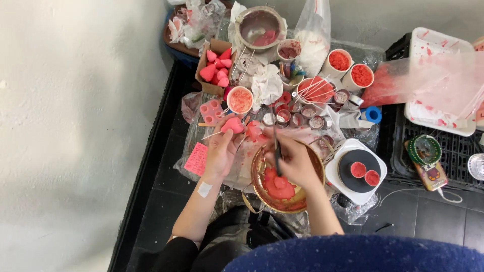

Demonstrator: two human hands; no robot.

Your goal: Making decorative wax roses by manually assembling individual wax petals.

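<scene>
My left hand (221, 151) holds a pink heart-shaped piece (232, 125) with a thin stick through it, raised above the plastic-covered floor. My right hand (294, 162) grips a dark thin tool (276, 143) upright over a brass bowl (258, 187). Red wax-like lumps (278, 185) lie in that bowl, just under my right hand. A small plaster is stuck on my left forearm (204, 189).
Beyond the bowl stand several small metal cups (297, 117), a pink mould (211, 110), a box of pink cones (217, 66), tubs of red granules (351, 68) and a metal pot (260, 26). A white hot plate (357, 171) with two red cups sits right. A white wall runs along the left.
</scene>
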